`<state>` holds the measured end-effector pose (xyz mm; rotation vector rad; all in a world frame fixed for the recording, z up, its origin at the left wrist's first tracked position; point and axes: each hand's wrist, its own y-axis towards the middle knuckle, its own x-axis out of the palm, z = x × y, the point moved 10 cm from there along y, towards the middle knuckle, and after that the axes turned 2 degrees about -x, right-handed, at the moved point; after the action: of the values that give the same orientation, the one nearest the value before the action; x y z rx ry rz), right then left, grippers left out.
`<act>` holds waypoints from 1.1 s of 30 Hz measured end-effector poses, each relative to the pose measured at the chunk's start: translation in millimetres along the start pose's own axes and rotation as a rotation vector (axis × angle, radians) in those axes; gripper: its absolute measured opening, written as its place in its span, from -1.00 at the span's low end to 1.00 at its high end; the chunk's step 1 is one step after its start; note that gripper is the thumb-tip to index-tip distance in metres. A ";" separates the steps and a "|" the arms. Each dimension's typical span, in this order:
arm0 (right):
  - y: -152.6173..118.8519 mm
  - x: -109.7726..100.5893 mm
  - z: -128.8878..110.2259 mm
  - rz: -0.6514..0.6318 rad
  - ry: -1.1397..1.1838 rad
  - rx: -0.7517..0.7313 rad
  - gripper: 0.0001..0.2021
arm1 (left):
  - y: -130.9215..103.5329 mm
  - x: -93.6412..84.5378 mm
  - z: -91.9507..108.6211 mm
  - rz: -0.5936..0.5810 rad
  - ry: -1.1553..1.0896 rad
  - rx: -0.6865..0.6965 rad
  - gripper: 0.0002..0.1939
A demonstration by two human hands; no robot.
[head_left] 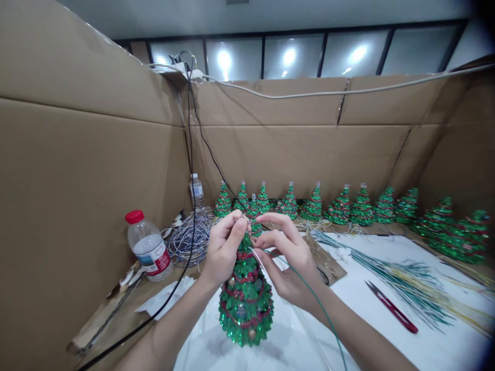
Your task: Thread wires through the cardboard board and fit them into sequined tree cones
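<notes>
A green tree ornament (246, 304) with red garlands and small ornaments stands upright on the white surface in front of me. At its top, my left hand (228, 242) is closed in a pinch; the small piece between its fingers is hard to make out. My right hand (285, 252) is at the right of the treetop, fingers bent and close to the tip. A green wire (323, 306) and a white wire (259, 259) run by its fingers. Whether the right fingers grip a wire is unclear.
Small green trees (316, 203) line the cardboard wall (270, 149). Green and yellow wires (402, 283) and red-handled snips (394, 307) lie right. Left are a red-capped bottle (150, 252), tangled wire (189, 239), a clear bottle (197, 190) and a black cable (170, 299).
</notes>
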<state>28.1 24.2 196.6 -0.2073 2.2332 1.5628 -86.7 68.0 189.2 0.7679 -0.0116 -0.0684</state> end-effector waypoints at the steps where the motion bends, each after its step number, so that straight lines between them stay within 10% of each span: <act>1: 0.3 0.0 -0.5 -0.008 -0.009 -0.007 -0.90 | 0.4 -0.3 -0.4 0.000 -0.009 -0.004 -0.68; 33: -4.3 5.1 -8.2 0.079 -0.214 -0.102 -0.88 | -4.5 7.7 -13.4 -0.021 0.026 -0.081 -0.67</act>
<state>23.0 15.7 193.1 0.0202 2.0218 1.6580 -78.8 73.5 176.3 0.6882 0.0240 -0.0785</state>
